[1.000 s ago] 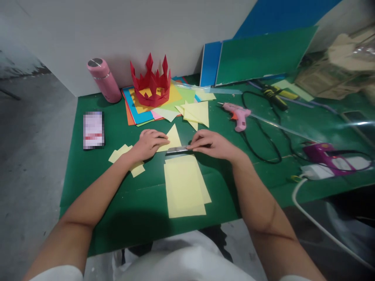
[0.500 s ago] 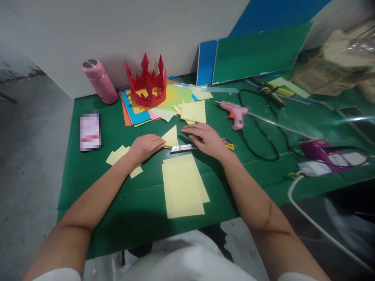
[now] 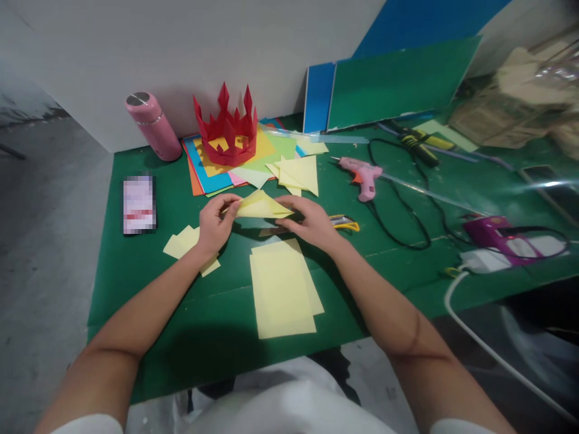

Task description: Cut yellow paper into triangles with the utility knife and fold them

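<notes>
A folded triangle of pale yellow paper (image 3: pixel 261 205) is lifted slightly above the green table. My left hand (image 3: pixel 218 224) pinches its left corner between thumb and fingers. At the right corner, the thumb and fingers of my right hand (image 3: pixel 310 222) close around the paper's edge. Beneath the right hand lies a utility knife (image 3: pixel 345 223) with a yellow-and-black handle, its blade partly hidden in shadow. Closer to me is a stack of yellow paper sheets (image 3: pixel 283 289). Small yellow paper pieces (image 3: pixel 182 242) lie partly under my left wrist.
A red paper crown (image 3: pixel 232 141) stands on coloured sheets (image 3: pixel 212 176). Left of it are a pink bottle (image 3: pixel 156 128) and a phone (image 3: pixel 139 204). To the right lie a pink glue gun (image 3: pixel 365 176) with its cord and a purple device (image 3: pixel 491 235) beside a white plug.
The yellow paper has come up off the table, with both hands now on its corners. My right hand has moved slightly left and its fingers have closed in.
</notes>
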The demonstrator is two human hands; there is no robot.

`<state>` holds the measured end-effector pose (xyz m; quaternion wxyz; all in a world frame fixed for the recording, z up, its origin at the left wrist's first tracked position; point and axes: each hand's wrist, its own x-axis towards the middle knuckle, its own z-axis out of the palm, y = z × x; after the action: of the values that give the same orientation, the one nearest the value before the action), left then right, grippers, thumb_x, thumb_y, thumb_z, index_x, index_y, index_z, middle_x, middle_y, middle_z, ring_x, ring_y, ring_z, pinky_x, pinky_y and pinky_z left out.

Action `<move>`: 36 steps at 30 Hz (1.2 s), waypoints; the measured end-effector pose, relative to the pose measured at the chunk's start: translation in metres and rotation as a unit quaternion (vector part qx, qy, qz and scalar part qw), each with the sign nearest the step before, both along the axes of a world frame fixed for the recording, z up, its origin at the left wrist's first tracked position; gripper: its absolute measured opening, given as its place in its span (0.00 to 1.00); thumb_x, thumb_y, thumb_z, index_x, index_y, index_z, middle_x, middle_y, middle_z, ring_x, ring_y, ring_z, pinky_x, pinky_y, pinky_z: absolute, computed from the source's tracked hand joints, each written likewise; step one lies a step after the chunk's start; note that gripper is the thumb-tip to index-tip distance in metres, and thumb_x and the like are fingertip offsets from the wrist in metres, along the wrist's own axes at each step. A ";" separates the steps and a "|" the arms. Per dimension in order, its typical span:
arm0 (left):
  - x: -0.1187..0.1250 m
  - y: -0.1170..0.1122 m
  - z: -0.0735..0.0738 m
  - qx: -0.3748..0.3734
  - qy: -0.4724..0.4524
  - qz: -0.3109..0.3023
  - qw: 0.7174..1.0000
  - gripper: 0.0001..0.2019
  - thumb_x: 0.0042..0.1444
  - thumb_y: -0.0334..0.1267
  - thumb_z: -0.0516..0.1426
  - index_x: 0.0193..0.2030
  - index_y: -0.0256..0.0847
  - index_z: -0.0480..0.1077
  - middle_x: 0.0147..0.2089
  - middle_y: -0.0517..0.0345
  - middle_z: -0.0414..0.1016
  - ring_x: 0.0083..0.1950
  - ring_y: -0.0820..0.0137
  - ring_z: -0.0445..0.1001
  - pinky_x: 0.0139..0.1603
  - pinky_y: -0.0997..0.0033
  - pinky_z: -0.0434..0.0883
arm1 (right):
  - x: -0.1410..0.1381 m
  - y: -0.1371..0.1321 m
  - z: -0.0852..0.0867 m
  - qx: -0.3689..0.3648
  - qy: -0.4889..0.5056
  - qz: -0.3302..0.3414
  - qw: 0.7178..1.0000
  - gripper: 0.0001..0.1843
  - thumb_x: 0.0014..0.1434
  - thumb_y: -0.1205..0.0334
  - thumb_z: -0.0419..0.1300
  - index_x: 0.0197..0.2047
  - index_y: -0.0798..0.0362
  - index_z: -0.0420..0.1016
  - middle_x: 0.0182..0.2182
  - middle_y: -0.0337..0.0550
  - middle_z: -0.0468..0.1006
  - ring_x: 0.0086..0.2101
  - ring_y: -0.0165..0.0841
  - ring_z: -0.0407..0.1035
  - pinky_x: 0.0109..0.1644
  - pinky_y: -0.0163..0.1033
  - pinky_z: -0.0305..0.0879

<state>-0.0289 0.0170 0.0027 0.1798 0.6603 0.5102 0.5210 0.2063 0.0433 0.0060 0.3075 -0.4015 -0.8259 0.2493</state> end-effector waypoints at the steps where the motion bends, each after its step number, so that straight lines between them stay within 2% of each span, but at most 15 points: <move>1: 0.001 0.000 -0.001 -0.019 -0.017 -0.003 1.000 0.18 0.62 0.53 0.53 0.38 0.40 0.72 0.37 0.55 0.78 0.34 0.72 0.76 0.32 0.73 0.74 | -0.001 -0.001 0.001 0.000 0.015 -0.020 1.000 0.11 0.59 0.57 0.59 0.43 0.50 0.76 0.41 0.45 0.80 0.40 0.39 0.73 0.46 0.45 0.68; 4: -0.004 0.003 -0.001 -0.064 -0.018 0.016 0.998 0.19 0.61 0.56 0.52 0.40 0.41 0.72 0.39 0.54 0.78 0.35 0.71 0.75 0.33 0.72 0.74 | 0.000 0.000 0.003 -0.009 0.053 -0.096 0.994 0.12 0.60 0.56 0.57 0.29 0.51 0.75 0.28 0.41 0.78 0.30 0.35 0.70 0.37 0.41 0.66; 6: -0.014 0.008 0.003 -0.070 0.021 0.046 0.996 0.19 0.62 0.55 0.52 0.41 0.41 0.73 0.39 0.54 0.78 0.36 0.70 0.75 0.34 0.72 0.72 | 0.005 0.003 0.003 -0.002 0.066 -0.164 0.984 0.15 0.60 0.54 0.56 0.25 0.51 0.73 0.25 0.40 0.76 0.27 0.34 0.68 0.35 0.40 0.64; 9: -0.037 0.018 0.014 -0.092 0.115 0.056 0.987 0.17 0.63 0.50 0.51 0.49 0.42 0.72 0.32 0.58 0.76 0.29 0.72 0.71 0.31 0.73 0.67 | 0.019 0.009 0.002 0.048 0.041 -0.259 0.964 0.19 0.62 0.51 0.53 0.23 0.50 0.70 0.21 0.40 0.70 0.27 0.35 0.65 0.33 0.41 0.61; 11: -0.053 0.023 0.023 -0.146 0.213 0.007 0.966 0.15 0.62 0.48 0.52 0.43 0.42 0.74 0.29 0.58 0.76 0.29 0.70 0.72 0.31 0.71 0.66 | 0.029 0.015 -0.001 0.074 -0.016 -0.267 0.961 0.19 0.64 0.50 0.51 0.26 0.49 0.73 0.20 0.41 0.70 0.28 0.37 0.64 0.35 0.42 0.60; 13: -0.067 0.026 0.032 -0.209 0.297 -0.087 0.928 0.14 0.60 0.47 0.53 0.35 0.43 0.75 0.34 0.57 0.79 0.34 0.66 0.75 0.32 0.71 0.66 | 0.036 0.020 -0.005 0.085 -0.054 -0.269 0.958 0.21 0.66 0.50 0.48 0.28 0.49 0.73 0.22 0.43 0.71 0.30 0.39 0.64 0.37 0.44 0.61; 16: -0.082 0.025 0.043 -0.251 0.341 -0.155 0.893 0.14 0.59 0.48 0.52 0.34 0.46 0.76 0.38 0.57 0.80 0.37 0.65 0.76 0.32 0.71 0.66 | 0.043 0.027 -0.012 0.085 -0.106 -0.271 0.953 0.23 0.67 0.51 0.44 0.28 0.50 0.73 0.26 0.48 0.73 0.33 0.43 0.65 0.43 0.49 0.61; 20: -0.096 0.023 0.053 -0.301 0.380 -0.220 0.847 0.14 0.56 0.49 0.54 0.32 0.46 0.77 0.37 0.57 0.80 0.36 0.66 0.75 0.31 0.73 0.65 | 0.046 0.028 -0.011 0.111 -0.129 -0.320 0.932 0.22 0.64 0.48 0.48 0.48 0.55 0.73 0.42 0.59 0.73 0.47 0.53 0.64 0.52 0.58 0.57; 22: -0.100 0.023 0.056 -0.318 0.393 -0.238 0.829 0.13 0.54 0.48 0.55 0.32 0.46 0.77 0.38 0.57 0.79 0.36 0.66 0.74 0.31 0.73 0.65 | 0.045 0.025 -0.003 0.133 -0.110 -0.299 0.939 0.25 0.62 0.47 0.51 0.56 0.54 0.68 0.47 0.59 0.71 0.51 0.54 0.62 0.54 0.59 0.56; 23: -0.100 0.023 0.058 -0.320 0.399 -0.242 0.825 0.12 0.53 0.48 0.56 0.32 0.46 0.77 0.38 0.57 0.78 0.37 0.66 0.74 0.32 0.73 0.65 | 0.044 0.022 0.002 0.136 -0.100 -0.260 0.951 0.24 0.62 0.47 0.52 0.56 0.52 0.68 0.47 0.58 0.72 0.50 0.53 0.63 0.54 0.58 0.57; 26: -0.088 0.020 0.059 -0.294 0.403 -0.248 0.830 0.13 0.53 0.50 0.56 0.35 0.45 0.75 0.38 0.56 0.76 0.38 0.65 0.72 0.33 0.72 0.65 | 0.039 0.014 0.017 0.078 -0.109 -0.036 0.990 0.18 0.62 0.48 0.55 0.49 0.49 0.73 0.40 0.50 0.75 0.44 0.45 0.68 0.51 0.51 0.61; 27: -0.079 0.017 0.058 -0.276 0.399 -0.254 0.837 0.14 0.54 0.51 0.56 0.35 0.45 0.75 0.38 0.55 0.75 0.40 0.65 0.72 0.35 0.71 0.65 | 0.037 0.012 0.020 0.044 -0.115 0.035 0.992 0.19 0.60 0.47 0.57 0.49 0.49 0.72 0.42 0.50 0.75 0.44 0.44 0.68 0.50 0.48 0.62; 29: -0.056 0.008 0.054 -0.250 0.380 -0.286 0.844 0.17 0.53 0.55 0.58 0.40 0.44 0.73 0.41 0.54 0.72 0.43 0.63 0.70 0.40 0.69 0.65 | 0.034 0.009 0.022 -0.004 -0.130 0.108 0.986 0.24 0.56 0.46 0.62 0.52 0.50 0.71 0.43 0.49 0.74 0.44 0.42 0.68 0.46 0.44 0.64; 32: -0.020 -0.010 0.044 -0.237 0.371 -0.336 0.832 0.23 0.52 0.60 0.59 0.42 0.42 0.69 0.44 0.53 0.69 0.45 0.61 0.68 0.42 0.67 0.64 | 0.033 0.008 0.017 -0.034 -0.158 0.116 0.980 0.25 0.55 0.49 0.64 0.53 0.50 0.68 0.38 0.47 0.74 0.39 0.40 0.69 0.40 0.40 0.63; 36: 0.010 -0.027 0.031 -0.214 0.412 -0.283 0.839 0.29 0.46 0.62 0.62 0.43 0.39 0.65 0.43 0.51 0.67 0.43 0.59 0.66 0.43 0.63 0.63 | 0.033 0.012 0.010 0.008 -0.201 0.020 0.979 0.15 0.58 0.59 0.60 0.48 0.51 0.69 0.34 0.45 0.74 0.35 0.40 0.68 0.36 0.40 0.60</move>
<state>-0.0193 -0.0097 0.0334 0.2293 0.8747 0.4269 0.0046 0.2389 0.0550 0.0165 0.1332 -0.4240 -0.8809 0.1628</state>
